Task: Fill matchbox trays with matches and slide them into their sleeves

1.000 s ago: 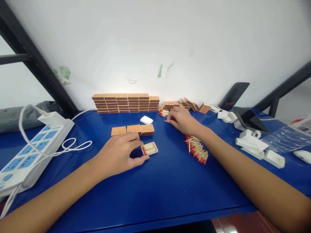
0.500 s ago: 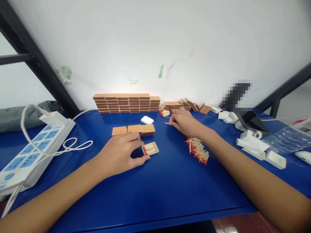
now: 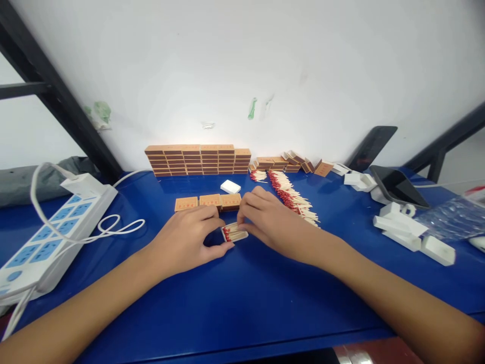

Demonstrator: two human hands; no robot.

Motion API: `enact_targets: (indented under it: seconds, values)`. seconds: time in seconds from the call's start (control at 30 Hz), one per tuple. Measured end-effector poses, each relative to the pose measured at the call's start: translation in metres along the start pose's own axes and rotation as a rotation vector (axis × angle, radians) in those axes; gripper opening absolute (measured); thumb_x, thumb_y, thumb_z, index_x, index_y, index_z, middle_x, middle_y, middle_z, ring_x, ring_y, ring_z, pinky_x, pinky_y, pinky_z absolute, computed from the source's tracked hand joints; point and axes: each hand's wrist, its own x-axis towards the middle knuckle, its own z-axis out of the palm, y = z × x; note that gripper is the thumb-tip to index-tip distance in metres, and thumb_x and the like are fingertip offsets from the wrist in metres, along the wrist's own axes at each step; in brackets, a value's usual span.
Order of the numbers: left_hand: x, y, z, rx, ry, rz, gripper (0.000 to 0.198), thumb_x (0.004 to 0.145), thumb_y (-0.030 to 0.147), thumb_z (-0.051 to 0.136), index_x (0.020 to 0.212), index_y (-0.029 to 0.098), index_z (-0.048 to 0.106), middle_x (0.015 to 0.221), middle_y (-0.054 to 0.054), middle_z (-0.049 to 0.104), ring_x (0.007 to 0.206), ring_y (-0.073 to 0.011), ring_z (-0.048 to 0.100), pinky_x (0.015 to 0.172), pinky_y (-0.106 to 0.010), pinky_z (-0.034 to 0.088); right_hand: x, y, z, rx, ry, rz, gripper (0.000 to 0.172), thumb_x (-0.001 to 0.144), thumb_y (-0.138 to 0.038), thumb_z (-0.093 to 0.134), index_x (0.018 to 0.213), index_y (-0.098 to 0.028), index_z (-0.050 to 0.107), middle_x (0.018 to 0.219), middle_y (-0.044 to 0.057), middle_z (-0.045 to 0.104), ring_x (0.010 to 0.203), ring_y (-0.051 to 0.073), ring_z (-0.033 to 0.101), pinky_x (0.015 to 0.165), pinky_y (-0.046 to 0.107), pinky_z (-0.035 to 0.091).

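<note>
My left hand (image 3: 187, 237) steadies a small white matchbox tray (image 3: 245, 236) on the table, its thumb and fingers closed about the tray's left end. Red-tipped matches (image 3: 232, 233) lie side by side in the tray, heads to the left. Over the tray's right end, my right hand (image 3: 275, 220) has its fingertips pinched together. The match between them is mostly hidden by the fingers. Just behind stand three brown matchboxes (image 3: 209, 200) in a row. A long pile of loose matches (image 3: 290, 194) spreads beyond my right hand, with a smaller heap (image 3: 258, 175) to its left.
Brown matchboxes form a stacked wall (image 3: 197, 161) against the white wall, with more boxes (image 3: 273, 163) tumbled to the right. A white tray (image 3: 230, 186) lies behind the row. At left is a power strip (image 3: 56, 237) with cables; at right, white trays (image 3: 397, 227) and a tablet (image 3: 399, 187).
My right hand has come from the matches at the back, toward me and left, carrying a match to the tray. My left hand stays at the tray.
</note>
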Motion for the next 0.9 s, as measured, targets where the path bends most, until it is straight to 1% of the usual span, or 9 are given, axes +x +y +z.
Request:
enact_targets:
  seconds: [0.13, 0.27, 0.33, 0.43, 0.53, 0.6, 0.7, 0.77, 0.9]
  values:
    - [0.001, 0.0, 0.001, 0.003, 0.017, 0.012, 0.023, 0.095, 0.041, 0.074, 0.099, 0.019, 0.079, 0.091, -0.003, 0.073, 0.08, -0.0192, 0.071, 0.069, -0.032, 0.054, 0.001, -0.005, 0.01, -0.072, -0.011, -0.017, 0.02, 0.108, -0.022, 0.053, 0.098, -0.019, 0.071, 0.106, 0.013, 0.064, 0.1, 0.028, 0.051, 0.084, 0.043, 0.045]
    - [0.0, 0.0, 0.001, 0.001, 0.014, 0.012, 0.024, 0.095, 0.041, 0.074, 0.1, 0.019, 0.08, 0.091, -0.003, 0.073, 0.08, -0.0196, 0.071, 0.067, -0.032, 0.053, 0.001, 0.009, 0.007, 0.116, 0.035, 0.011, 0.016, 0.107, -0.024, 0.057, 0.1, -0.021, 0.071, 0.105, 0.01, 0.066, 0.102, 0.026, 0.054, 0.089, 0.042, 0.048]
    - [0.001, -0.001, 0.001, 0.0, 0.014, 0.008, 0.025, 0.095, 0.042, 0.075, 0.1, 0.018, 0.08, 0.092, -0.003, 0.073, 0.081, -0.0204, 0.072, 0.069, -0.033, 0.054, 0.001, 0.03, 0.004, 0.143, 0.105, 0.066, 0.014, 0.106, -0.028, 0.059, 0.101, -0.023, 0.071, 0.103, 0.009, 0.068, 0.102, 0.026, 0.057, 0.094, 0.044, 0.049]
    - [0.001, -0.001, 0.001, -0.014, 0.008, 0.009, 0.027, 0.095, 0.043, 0.076, 0.102, 0.017, 0.081, 0.093, -0.004, 0.073, 0.083, -0.0213, 0.072, 0.072, -0.034, 0.056, -0.001, 0.076, 0.003, -0.029, 0.216, 0.244, 0.017, 0.104, -0.029, 0.057, 0.101, -0.024, 0.073, 0.105, 0.011, 0.07, 0.107, 0.031, 0.059, 0.1, 0.053, 0.047]
    - [0.0, 0.0, 0.0, -0.025, -0.008, 0.005, 0.028, 0.094, 0.043, 0.076, 0.103, 0.017, 0.081, 0.093, -0.004, 0.071, 0.082, -0.0213, 0.072, 0.071, -0.035, 0.057, -0.003, 0.117, 0.007, -0.216, 0.205, 0.355, 0.018, 0.102, -0.03, 0.06, 0.107, -0.024, 0.076, 0.113, 0.013, 0.069, 0.123, 0.038, 0.055, 0.111, 0.066, 0.038]
    - [0.0, 0.001, 0.0, -0.027, -0.014, -0.001, 0.028, 0.094, 0.043, 0.076, 0.104, 0.018, 0.081, 0.092, -0.004, 0.071, 0.082, -0.0212, 0.071, 0.07, -0.035, 0.056, -0.003, 0.13, 0.011, -0.256, 0.166, 0.371, 0.021, 0.101, -0.03, 0.06, 0.111, -0.023, 0.078, 0.115, 0.013, 0.069, 0.126, 0.04, 0.054, 0.113, 0.068, 0.036]
    - [0.0, 0.002, -0.001, -0.026, -0.02, -0.005, 0.027, 0.094, 0.043, 0.076, 0.103, 0.017, 0.082, 0.092, -0.004, 0.071, 0.081, -0.021, 0.071, 0.07, -0.034, 0.056, -0.001, 0.131, 0.014, -0.264, 0.099, 0.37, 0.026, 0.102, -0.029, 0.058, 0.118, -0.022, 0.078, 0.118, 0.015, 0.068, 0.122, 0.04, 0.053, 0.102, 0.063, 0.044]
    - [0.0, 0.002, -0.001, -0.025, -0.017, -0.002, 0.027, 0.094, 0.042, 0.076, 0.102, 0.017, 0.082, 0.093, -0.004, 0.071, 0.082, -0.0211, 0.071, 0.07, -0.035, 0.056, 0.0, 0.127, 0.016, -0.263, 0.079, 0.364, 0.027, 0.102, -0.028, 0.058, 0.118, -0.021, 0.078, 0.119, 0.016, 0.068, 0.12, 0.04, 0.053, 0.095, 0.059, 0.046]
    - [0.001, 0.002, -0.002, -0.022, -0.016, 0.0, 0.028, 0.094, 0.043, 0.076, 0.102, 0.017, 0.082, 0.092, -0.004, 0.071, 0.081, -0.021, 0.071, 0.069, -0.035, 0.056, 0.002, 0.126, 0.018, -0.223, 0.129, 0.355, 0.017, 0.099, -0.024, 0.061, 0.103, -0.021, 0.077, 0.113, 0.015, 0.068, 0.114, 0.037, 0.055, 0.093, 0.054, 0.045]
